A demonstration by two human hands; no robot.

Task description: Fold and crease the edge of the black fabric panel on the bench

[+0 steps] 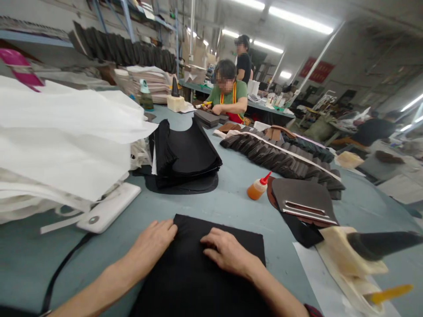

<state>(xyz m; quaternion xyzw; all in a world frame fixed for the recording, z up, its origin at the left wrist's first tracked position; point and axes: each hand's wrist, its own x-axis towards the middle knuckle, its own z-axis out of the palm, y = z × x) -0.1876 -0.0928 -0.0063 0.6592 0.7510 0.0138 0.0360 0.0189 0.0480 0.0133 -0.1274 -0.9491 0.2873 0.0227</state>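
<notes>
A black fabric panel [211,281] lies flat on the table in front of me, its far edge straight and its near part running out of view. My left hand [157,240] rests at the panel's left edge near the far corner, fingers lying flat. On the panel's middle sits my right hand [224,251], palm down, with fingers loosely bent and apart; nothing shows in its grasp. Beyond the panel is a stack of black cut pieces [194,149] with a curved notch. A small bottle of orange liquid with a red nozzle [257,188] stands farther right.
White sheets [62,141] are heaped at left over a white device [110,209]. At right are dark grey pieces [300,196], a cream block holding a black cone [343,251] and a row of dark pieces [277,154]. A person [228,94] works across the table [231,202].
</notes>
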